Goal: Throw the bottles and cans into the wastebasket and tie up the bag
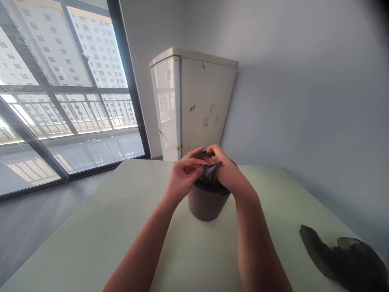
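Note:
A dark grey bin (pixel 208 207) stands upright on the pale green table, with a black rim round its top. Over its mouth, a shiny black plastic bag (pixel 210 172) is bunched between my two hands. My left hand (pixel 184 174) pinches the bag with thumb and fingers at the bin's left side. From the right, my right hand (pixel 226 170) is curled round another part of the bag, its wrist close to the rim. The inside of the bin is mostly hidden by my hands and the plastic.
Another piece of crumpled black plastic (pixel 343 259) lies at the table's right edge. Behind the table (pixel 121 215) stands a white fridge (pixel 203 97) with worn marks. A wall runs along the right, and large glass doors (pixel 67 89) are on the left.

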A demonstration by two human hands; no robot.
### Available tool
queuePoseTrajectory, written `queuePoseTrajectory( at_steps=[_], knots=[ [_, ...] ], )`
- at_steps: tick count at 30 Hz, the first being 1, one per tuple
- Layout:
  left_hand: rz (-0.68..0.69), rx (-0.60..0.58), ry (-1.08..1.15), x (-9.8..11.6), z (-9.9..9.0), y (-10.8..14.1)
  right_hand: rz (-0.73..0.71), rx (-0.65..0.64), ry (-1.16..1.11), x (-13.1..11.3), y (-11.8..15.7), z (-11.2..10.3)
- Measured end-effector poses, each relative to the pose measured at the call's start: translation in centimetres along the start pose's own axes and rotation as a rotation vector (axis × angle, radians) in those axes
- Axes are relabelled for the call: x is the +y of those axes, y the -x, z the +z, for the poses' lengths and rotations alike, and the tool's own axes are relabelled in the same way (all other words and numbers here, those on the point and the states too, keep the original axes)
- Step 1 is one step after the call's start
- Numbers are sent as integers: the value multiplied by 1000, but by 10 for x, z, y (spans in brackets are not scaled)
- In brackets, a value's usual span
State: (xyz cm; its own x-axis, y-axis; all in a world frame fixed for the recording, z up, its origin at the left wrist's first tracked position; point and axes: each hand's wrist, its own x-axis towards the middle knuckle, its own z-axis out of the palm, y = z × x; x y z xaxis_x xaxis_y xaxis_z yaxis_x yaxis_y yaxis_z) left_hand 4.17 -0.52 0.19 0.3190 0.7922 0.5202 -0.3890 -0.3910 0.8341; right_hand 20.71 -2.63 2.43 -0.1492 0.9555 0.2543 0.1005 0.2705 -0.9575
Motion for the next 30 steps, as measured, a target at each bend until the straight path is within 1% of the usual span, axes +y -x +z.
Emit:
queuePoseTrajectory(
  at_steps=[2, 5, 7, 10, 12, 15, 19, 22, 25, 28, 30],
  knots=[
    [7, 0, -26, 2, 1, 1, -31, -26, 118, -2, 2, 1],
    [5, 94, -103, 4, 2, 2, -47, -40, 219, -4, 3, 3],
    [15, 166, -144, 3, 3, 2, -78, -70, 216, -4, 2, 4],
    [44, 249, -218, 3, 3, 4, -110, -110, 148, -5, 2, 6],
    [65, 297, -288, 3, 2, 6, -87, -111, 123, -8, 4, 6],
    [90, 344, -375, 4, 0, 6, -55, -107, 147, -15, 8, 4],
    [104, 298, -419, 7, 2, 6, -73, -92, 173, -18, 7, 1],
    [140, 265, -461, 9, 5, 6, -68, 14, 122, -12, 1, 1],
    [233, 233, -557, 8, 6, 6, -54, 99, 79, -7, -3, 3],
    [345, 173, -666, 4, 3, 6, -36, 123, 57, -6, -4, 3],
    [397, 130, -706, 1, 1, 5, -10, 134, 45, -7, -3, 2]
  ],
)
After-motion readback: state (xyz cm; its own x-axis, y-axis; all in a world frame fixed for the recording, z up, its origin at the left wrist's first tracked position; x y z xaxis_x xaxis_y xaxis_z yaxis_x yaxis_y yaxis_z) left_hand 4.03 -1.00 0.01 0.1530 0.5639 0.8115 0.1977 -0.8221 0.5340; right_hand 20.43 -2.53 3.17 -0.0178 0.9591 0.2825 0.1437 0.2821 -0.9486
